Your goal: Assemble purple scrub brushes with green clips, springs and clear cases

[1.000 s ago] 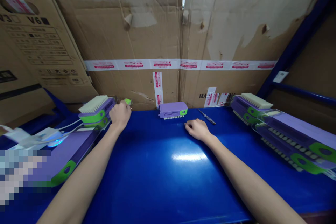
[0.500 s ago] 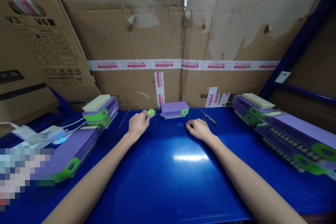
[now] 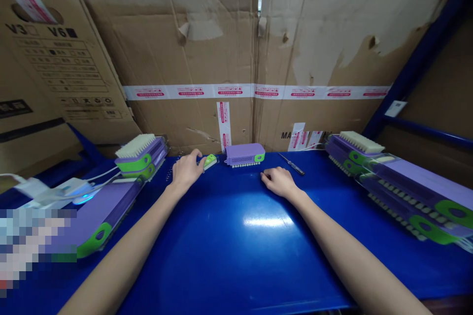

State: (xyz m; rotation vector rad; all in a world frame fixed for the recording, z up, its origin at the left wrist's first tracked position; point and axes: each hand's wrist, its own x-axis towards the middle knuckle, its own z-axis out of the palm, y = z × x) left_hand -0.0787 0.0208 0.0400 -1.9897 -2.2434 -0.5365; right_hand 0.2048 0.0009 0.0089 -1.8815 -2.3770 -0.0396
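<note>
My left hand (image 3: 186,171) rests on the far part of the blue table, index finger raised and thumb apart from it. The thumb is beside a small green-and-white piece (image 3: 210,161), which lies on the table; whether they touch I cannot tell. Just right of that piece sits a purple brush-like unit (image 3: 244,154) with a green end and pale bristles underneath. My right hand (image 3: 280,180) lies on the table with its fingers curled in, and nothing shows in them. A thin screwdriver (image 3: 292,164) lies beyond it to the right.
Purple-and-green brush units are stacked at left (image 3: 142,156) and right (image 3: 354,150). A white power strip (image 3: 62,192) with cables stands at far left. Small shiny bits (image 3: 169,173) lie left of my left hand. Cardboard (image 3: 192,64) walls the back of the blue table (image 3: 229,261).
My left hand has shifted slightly left and opened, its index finger lifting off the green-and-white piece, which is now tilted and more visible. My right hand stays in place.
</note>
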